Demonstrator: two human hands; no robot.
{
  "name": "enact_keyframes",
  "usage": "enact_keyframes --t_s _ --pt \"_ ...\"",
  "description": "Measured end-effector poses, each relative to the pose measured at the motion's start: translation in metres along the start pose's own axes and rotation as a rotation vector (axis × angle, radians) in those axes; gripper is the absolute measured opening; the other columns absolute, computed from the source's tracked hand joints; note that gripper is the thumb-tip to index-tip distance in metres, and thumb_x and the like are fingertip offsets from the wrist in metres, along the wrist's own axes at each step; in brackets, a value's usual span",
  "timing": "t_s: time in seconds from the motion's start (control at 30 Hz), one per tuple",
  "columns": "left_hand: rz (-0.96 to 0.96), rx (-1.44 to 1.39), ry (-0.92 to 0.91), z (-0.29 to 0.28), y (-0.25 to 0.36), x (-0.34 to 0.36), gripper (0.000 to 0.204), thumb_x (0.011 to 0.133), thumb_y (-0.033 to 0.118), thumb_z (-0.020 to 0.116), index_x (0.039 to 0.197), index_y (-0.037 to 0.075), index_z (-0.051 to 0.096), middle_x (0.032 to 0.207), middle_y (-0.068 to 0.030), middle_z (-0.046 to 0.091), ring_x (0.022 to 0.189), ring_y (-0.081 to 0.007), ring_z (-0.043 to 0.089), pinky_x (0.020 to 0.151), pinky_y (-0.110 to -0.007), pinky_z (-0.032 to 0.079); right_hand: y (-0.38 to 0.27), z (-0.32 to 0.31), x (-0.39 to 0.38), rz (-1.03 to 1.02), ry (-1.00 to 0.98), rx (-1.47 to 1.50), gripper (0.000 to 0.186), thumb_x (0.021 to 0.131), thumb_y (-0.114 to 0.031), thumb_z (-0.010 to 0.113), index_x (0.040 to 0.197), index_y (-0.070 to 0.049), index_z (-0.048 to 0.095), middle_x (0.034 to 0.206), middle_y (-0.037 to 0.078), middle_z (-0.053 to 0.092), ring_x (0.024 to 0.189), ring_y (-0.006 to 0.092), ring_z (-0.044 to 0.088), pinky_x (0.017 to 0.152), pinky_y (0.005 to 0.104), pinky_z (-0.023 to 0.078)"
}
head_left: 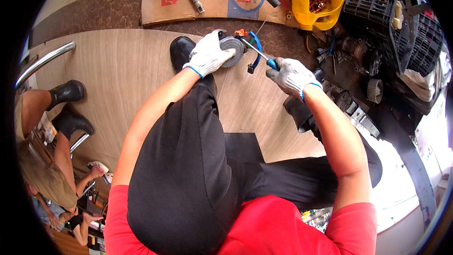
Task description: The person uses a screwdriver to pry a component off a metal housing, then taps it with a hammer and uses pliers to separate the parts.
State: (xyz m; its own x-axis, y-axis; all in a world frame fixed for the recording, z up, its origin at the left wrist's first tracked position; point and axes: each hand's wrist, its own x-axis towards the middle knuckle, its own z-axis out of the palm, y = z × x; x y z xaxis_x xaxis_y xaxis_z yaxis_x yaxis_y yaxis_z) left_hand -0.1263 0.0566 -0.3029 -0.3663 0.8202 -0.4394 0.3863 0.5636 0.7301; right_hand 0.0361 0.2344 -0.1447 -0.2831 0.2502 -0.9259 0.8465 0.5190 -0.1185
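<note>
Just left of my left hand sits the toe of a glossy black rubber boot (181,53), where the part could drop if my hold gave. My left hand (208,56), in a white knit glove, is clasped around a round, grey metal disc-shaped part (231,51) — smooth-looking, so it may twist under pressure. Between my hands, a blue wire bundle (257,56) with a dark connector hangs close to the shaft; a slip could snag or nick it. My right hand (293,76), apart from the left, is wrapped around a blue-handled steel screwdriver (272,63) pointing at the part's edge — I can't tell if the tip is seated. Pushed off-line, it could skid toward my left fingers.
</note>
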Motion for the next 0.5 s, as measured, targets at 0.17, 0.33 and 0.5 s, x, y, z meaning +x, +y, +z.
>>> enact_keyframes --t_s 0.17,0.33,0.5 --pt "-0.045 0.005 0.018 0.001 0.006 0.0 0.071 0.086 0.047 0.077 0.136 0.0 0.059 0.125 -0.0249 0.068 0.118 -0.0394 0.066 0.102 -0.044 0.053 -0.011 0.024 0.004 0.041 0.045 0.04 0.04 0.1 -0.035 0.053 0.112 -0.001 0.072 0.115 0.029 0.07 0.112 0.0436 0.068 0.095 0.0488 0.053" --pt "-0.09 0.024 0.059 0.011 -0.004 0.001 0.073 0.085 0.048 0.077 0.139 0.003 0.057 0.129 -0.0243 0.067 0.122 -0.0398 0.064 0.105 -0.046 0.051 -0.032 0.043 0.004 0.111 -0.091 0.433 0.039 0.099 -0.031 0.049 0.099 0.004 0.067 0.077 0.025 0.069 0.071 0.0367 0.071 0.069 0.0471 0.055" --pt "-0.113 0.008 0.089 0.011 -0.001 0.002 0.076 0.084 0.049 0.077 0.142 0.005 0.055 0.132 -0.0237 0.066 0.124 -0.0399 0.063 0.107 -0.046 0.05 -0.048 0.055 0.003 0.15 -0.136 0.741 0.044 0.101 -0.037 0.051 0.075 -0.002 0.059 0.06 0.014 0.061 0.048 0.0249 0.059 0.047 0.0412 0.044"
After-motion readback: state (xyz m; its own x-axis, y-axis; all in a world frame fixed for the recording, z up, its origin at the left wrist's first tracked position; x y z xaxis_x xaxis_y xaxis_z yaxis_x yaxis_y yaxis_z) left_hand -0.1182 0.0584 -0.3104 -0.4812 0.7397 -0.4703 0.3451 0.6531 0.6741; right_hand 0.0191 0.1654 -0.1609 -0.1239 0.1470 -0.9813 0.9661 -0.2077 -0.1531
